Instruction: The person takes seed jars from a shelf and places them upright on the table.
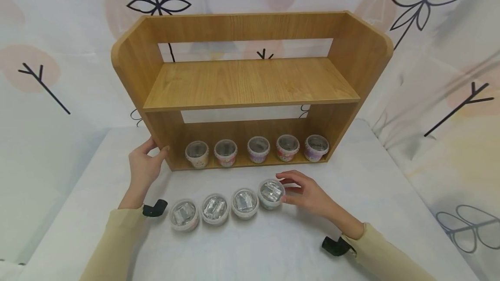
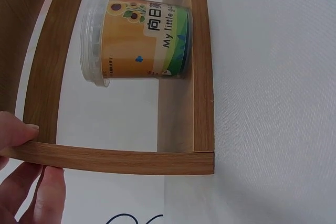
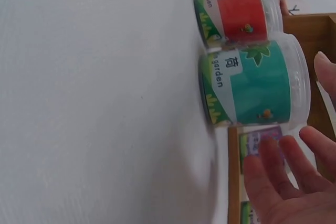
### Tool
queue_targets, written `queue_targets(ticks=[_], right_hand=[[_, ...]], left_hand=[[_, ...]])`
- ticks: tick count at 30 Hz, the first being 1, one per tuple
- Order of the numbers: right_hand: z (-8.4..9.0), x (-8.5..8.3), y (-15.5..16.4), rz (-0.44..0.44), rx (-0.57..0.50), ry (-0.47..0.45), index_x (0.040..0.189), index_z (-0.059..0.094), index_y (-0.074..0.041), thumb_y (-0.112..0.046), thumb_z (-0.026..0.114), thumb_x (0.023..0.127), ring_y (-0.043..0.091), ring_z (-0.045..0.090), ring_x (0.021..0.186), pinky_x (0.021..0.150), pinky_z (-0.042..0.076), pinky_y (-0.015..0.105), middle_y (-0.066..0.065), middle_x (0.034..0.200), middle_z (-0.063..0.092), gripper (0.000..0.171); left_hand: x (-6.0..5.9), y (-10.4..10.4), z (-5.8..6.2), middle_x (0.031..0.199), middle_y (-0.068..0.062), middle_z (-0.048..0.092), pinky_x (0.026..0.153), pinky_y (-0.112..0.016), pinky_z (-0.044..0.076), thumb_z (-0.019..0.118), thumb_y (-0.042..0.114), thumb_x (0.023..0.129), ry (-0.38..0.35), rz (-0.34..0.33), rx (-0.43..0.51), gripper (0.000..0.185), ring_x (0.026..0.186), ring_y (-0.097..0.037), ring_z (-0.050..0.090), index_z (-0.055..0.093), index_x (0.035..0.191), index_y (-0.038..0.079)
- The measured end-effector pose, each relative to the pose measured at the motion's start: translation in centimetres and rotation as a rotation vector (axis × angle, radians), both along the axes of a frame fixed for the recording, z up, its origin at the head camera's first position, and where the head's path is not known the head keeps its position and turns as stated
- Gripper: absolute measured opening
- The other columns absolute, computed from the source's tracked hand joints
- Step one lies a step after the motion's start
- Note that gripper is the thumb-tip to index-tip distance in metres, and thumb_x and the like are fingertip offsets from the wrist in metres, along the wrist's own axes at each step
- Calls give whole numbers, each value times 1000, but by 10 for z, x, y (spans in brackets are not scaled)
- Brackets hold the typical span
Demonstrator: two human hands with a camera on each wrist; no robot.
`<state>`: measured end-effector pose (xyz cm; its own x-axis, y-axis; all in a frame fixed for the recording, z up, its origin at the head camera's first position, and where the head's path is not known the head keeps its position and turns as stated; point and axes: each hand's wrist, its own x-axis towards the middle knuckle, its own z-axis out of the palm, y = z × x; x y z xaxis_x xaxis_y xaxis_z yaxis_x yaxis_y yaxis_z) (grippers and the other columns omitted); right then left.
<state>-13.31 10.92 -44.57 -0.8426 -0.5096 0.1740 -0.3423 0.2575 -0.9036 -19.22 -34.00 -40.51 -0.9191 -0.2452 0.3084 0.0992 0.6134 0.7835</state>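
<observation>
My left hand (image 1: 145,166) pinches the front edge of the left side panel of a wooden shelf (image 1: 250,82), thumb inside and fingers outside. The left wrist view shows an orange-labelled plastic tub (image 2: 139,38) standing near that panel. My right hand (image 1: 306,192) is beside the rightmost tub of the front row, a clear-lidded one with a green label (image 3: 257,85). Its fingers are spread and relaxed near the lid, and I cannot tell whether they touch it. Silvery packets show through that lid.
Several tubs, one of them purple-labelled (image 1: 316,148), line the lower shelf board. To the left of the green-labelled tub stand three more lidded tubs, including a red-labelled one (image 3: 241,14), on the white tabletop (image 1: 242,255). A patterned cloth (image 1: 58,55) hangs behind.
</observation>
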Motion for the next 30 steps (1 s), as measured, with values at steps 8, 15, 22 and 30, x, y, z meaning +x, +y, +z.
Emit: queue_targets(ticks=[8,15,22,30], right_hand=[[11,-6,16,-113,-25,10,127,57,7,-2,69,92,42,59,114,94,52,25,27,126,59,39],[23,-13,37,-262,-37,37,125,60,4,-4,67,94,32,62,111,90,51,18,26,121,62,33],[30,-23,59,-516,-88,108,119,63,4,-10,66,96,8,61,104,85,52,14,20,116,65,27],[30,-40,74,-893,-226,184,114,64,2,-8,68,94,9,61,94,80,50,12,-4,100,66,23]], left_hand=[[0,-1,-1,128,-18,65,105,-58,42,66,17,95,7,2,1,45,128,-36,53,59,138,7],[-1,0,-2,131,-16,63,104,-57,43,66,19,96,-1,1,6,46,130,-35,52,58,140,8],[-1,-1,-2,131,-16,63,104,-57,42,65,20,96,-11,8,14,46,131,-34,52,58,140,9],[-3,-2,-5,128,-17,65,104,-57,42,67,18,95,12,2,1,45,128,-35,54,60,138,7]])
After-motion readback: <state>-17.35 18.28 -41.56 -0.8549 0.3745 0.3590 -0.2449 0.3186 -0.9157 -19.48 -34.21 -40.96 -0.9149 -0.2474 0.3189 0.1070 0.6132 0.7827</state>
